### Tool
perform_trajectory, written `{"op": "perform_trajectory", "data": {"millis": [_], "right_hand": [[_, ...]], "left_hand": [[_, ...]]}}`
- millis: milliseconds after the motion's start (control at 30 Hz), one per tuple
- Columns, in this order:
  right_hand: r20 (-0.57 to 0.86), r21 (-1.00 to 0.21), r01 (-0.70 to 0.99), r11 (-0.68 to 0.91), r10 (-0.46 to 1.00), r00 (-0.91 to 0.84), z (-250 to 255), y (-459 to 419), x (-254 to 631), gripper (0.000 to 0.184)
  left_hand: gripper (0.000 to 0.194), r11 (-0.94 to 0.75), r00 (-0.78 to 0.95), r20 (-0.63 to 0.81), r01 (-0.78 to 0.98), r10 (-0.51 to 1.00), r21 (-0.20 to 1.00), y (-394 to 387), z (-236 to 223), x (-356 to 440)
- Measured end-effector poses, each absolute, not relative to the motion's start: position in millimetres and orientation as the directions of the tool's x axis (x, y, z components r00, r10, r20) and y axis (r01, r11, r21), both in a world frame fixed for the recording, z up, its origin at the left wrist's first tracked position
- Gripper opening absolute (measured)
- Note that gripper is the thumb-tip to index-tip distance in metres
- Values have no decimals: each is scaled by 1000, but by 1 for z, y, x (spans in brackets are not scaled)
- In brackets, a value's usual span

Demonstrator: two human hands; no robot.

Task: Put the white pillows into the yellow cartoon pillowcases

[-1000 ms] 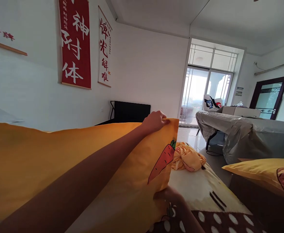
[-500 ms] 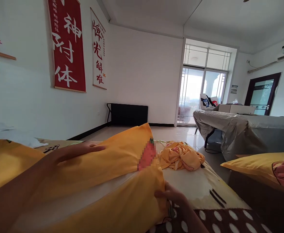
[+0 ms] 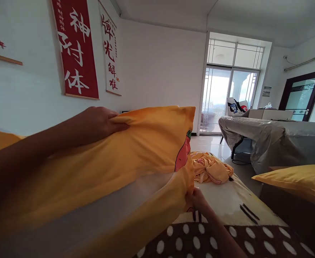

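Note:
A big yellow pillow [image 3: 136,143] in a carrot-print case is lifted off the bed in front of me. A strip of white inner pillow [image 3: 114,200] shows through the case's open side. My left hand [image 3: 98,123] is closed on the case's upper edge, near its middle. My right hand [image 3: 196,199] pinches the lower right corner of the case, low over the bed sheet [image 3: 227,204].
A crumpled yellow cloth [image 3: 210,170] lies further down the bed. A second yellow pillow [image 3: 292,181] rests at the right edge. A table under a grey cover [image 3: 270,138] stands to the right. Red and white banners [image 3: 75,50] hang on the left wall, glass doors [image 3: 227,96] behind.
The pillow was lowered onto the bed and is now raised again. My left hand slid back from the far corner to the middle of the upper edge. My right hand kept its corner.

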State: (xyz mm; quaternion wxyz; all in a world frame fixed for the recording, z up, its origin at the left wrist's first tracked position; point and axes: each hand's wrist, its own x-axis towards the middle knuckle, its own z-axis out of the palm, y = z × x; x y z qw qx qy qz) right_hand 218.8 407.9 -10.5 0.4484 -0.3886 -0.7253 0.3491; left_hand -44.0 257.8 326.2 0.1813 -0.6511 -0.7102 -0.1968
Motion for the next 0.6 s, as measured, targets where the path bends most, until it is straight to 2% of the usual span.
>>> {"op": "perform_trajectory", "data": {"millis": [67,133,233,300,367,400,467,500,533,600], "right_hand": [[400,-850,303,430,903,-159,-21,426,228,32],[446,-839,346,420,895,-5,-22,432,241,27],[556,-801,385,459,808,193,-3,418,250,17],[637,-752,400,524,735,234,18,395,243,16],[724,-660,399,636,681,113,37,363,226,14],[766,-587,382,714,643,-24,44,346,216,12],[783,-287,299,910,403,-475,50,318,196,11],[745,-182,255,950,303,-594,50,309,188,12],[696,-108,221,969,232,-679,48,305,182,16],[647,-84,250,964,244,-722,42,309,179,22]], "left_hand": [[34,79,-36,584,996,811,-49,251,325,-33],[35,63,7,594,993,805,-96,249,312,-25],[40,80,-25,501,993,865,-88,255,281,-18],[44,74,-30,432,994,901,-84,262,263,-15],[45,49,-12,405,996,914,-81,269,253,-10],[45,41,-4,403,996,915,-84,271,251,-7],[46,32,11,402,995,916,-100,275,250,-2],[47,33,14,401,993,916,-110,275,250,0],[48,32,18,398,992,917,-120,276,250,1],[53,46,7,382,991,924,-128,276,248,-2]]}}
